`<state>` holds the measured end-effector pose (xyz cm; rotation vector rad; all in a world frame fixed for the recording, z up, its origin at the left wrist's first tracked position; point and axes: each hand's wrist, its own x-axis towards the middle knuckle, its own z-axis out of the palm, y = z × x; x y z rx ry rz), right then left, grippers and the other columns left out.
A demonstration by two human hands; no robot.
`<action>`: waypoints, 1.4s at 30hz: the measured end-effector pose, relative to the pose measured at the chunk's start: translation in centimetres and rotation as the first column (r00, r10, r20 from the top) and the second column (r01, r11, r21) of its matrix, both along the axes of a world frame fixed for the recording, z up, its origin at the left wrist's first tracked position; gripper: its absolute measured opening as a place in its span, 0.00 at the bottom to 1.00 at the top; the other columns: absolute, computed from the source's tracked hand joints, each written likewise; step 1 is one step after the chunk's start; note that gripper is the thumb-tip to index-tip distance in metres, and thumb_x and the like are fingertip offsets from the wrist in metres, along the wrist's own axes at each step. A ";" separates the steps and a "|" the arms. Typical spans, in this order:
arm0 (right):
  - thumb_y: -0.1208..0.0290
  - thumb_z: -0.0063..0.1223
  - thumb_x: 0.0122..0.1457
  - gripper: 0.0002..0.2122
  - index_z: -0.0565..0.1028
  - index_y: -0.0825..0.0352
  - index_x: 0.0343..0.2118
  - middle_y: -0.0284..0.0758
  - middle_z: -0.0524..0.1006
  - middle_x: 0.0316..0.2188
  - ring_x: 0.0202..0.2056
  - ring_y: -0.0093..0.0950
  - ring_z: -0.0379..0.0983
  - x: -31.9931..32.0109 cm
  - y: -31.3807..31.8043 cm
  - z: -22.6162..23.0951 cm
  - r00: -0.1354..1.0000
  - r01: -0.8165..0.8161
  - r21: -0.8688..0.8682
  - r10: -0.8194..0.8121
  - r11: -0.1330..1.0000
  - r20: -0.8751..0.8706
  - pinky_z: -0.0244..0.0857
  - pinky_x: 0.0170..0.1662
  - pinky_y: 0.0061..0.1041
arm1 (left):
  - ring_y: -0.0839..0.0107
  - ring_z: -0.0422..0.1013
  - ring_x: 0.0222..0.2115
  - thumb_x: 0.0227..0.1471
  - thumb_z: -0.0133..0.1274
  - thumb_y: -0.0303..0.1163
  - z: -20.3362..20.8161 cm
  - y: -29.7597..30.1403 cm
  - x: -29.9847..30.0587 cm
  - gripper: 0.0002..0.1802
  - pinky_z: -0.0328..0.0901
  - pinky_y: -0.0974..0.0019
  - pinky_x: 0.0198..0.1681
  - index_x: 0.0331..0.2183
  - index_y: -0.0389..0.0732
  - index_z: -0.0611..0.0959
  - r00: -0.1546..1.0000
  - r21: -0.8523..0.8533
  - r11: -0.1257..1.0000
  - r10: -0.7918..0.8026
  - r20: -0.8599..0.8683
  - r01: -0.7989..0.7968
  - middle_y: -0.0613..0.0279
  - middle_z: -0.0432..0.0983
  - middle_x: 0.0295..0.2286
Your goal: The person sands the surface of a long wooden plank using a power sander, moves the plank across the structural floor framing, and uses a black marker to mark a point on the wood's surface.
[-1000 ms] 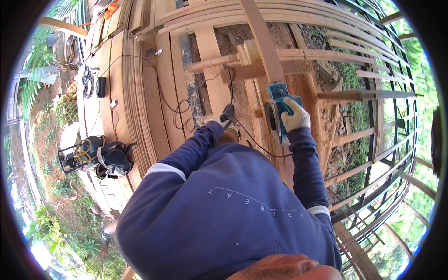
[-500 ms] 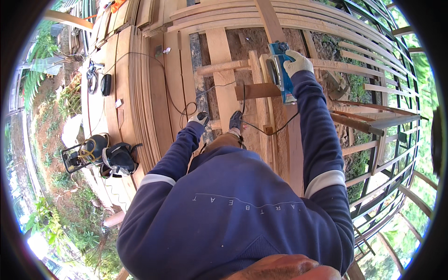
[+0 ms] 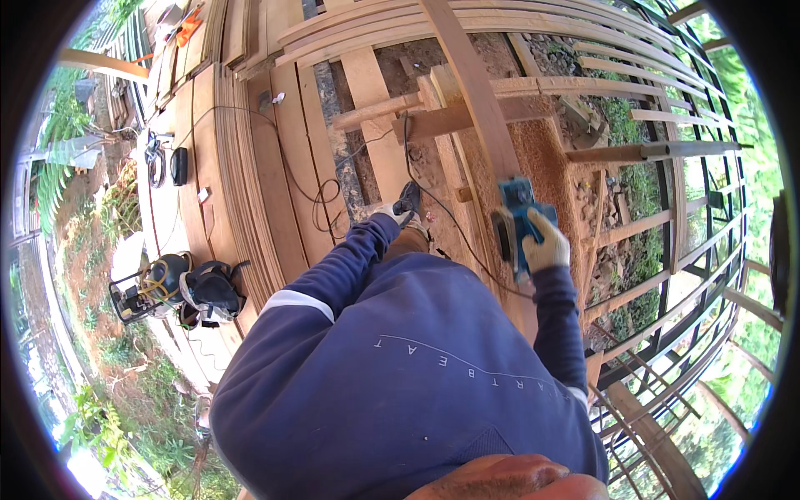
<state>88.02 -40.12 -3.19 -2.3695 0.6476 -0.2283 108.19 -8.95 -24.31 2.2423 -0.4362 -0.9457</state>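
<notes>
I judged the blue power planer [image 3: 518,218] to be a rather heavy and rigid tool, with a hard plastic body that could slip in a glove if it was held loosely. The best place to take it was the handle on top, and there my right hand [image 3: 546,243], in a light work glove, was clenched around it. The planer sat on the long reddish wooden plank [image 3: 477,108], which ran away from me over the timber frame. It looked compact and box-like, with a dark cable [image 3: 433,200] that went from it back toward my body. The plank seemed stiff and dry, with sawdust on the ground beside it. My left hand [image 3: 390,213], also gloved, was low near my knee, and I could not tell if its fingers were closed or loose. Only 1 tool was in my hands.
</notes>
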 end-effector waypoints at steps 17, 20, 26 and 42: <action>0.74 0.52 0.45 0.22 0.79 0.61 0.47 0.42 0.79 0.43 0.44 0.38 0.77 0.7 -0.1 -0.4 0.999 0.031 -0.038 -0.033 0.999 -0.044 0.70 0.50 0.31 | 0.63 0.77 0.41 0.52 0.58 0.38 8.2 -5.6 3.2 0.17 0.69 0.65 0.46 0.43 0.40 0.82 0.999 -0.030 0.999 -0.031 0.019 0.031 0.56 0.81 0.39; 0.72 0.52 0.46 0.21 0.79 0.60 0.46 0.42 0.79 0.42 0.44 0.39 0.77 9.1 -1.4 -0.1 1.000 -0.002 -0.052 0.000 0.999 -0.020 0.70 0.50 0.32 | 0.54 0.75 0.39 0.50 0.57 0.44 8.1 -10.9 6.8 0.19 0.70 0.61 0.44 0.42 0.43 0.81 0.960 -0.347 0.932 -0.006 0.280 0.107 0.52 0.79 0.36; 0.71 0.52 0.48 0.18 0.79 0.61 0.45 0.41 0.79 0.42 0.43 0.38 0.77 24.6 -3.2 -0.1 0.999 -0.036 -0.118 0.038 0.992 0.012 0.70 0.51 0.30 | 0.54 0.74 0.44 0.51 0.52 0.60 14.8 -23.2 18.9 0.33 0.68 0.57 0.51 0.52 0.50 0.76 0.858 -0.187 0.954 -0.112 0.500 0.234 0.51 0.77 0.44; 0.69 0.55 0.48 0.21 0.77 0.55 0.48 0.45 0.79 0.39 0.41 0.42 0.77 20.0 -3.8 -1.5 0.996 -0.090 -0.155 0.089 0.984 -0.013 0.71 0.48 0.34 | 0.61 0.74 0.45 0.48 0.47 0.71 16.3 -27.5 16.4 0.42 0.67 0.58 0.49 0.47 0.43 0.79 0.506 0.466 0.755 -0.656 0.560 0.462 0.56 0.77 0.43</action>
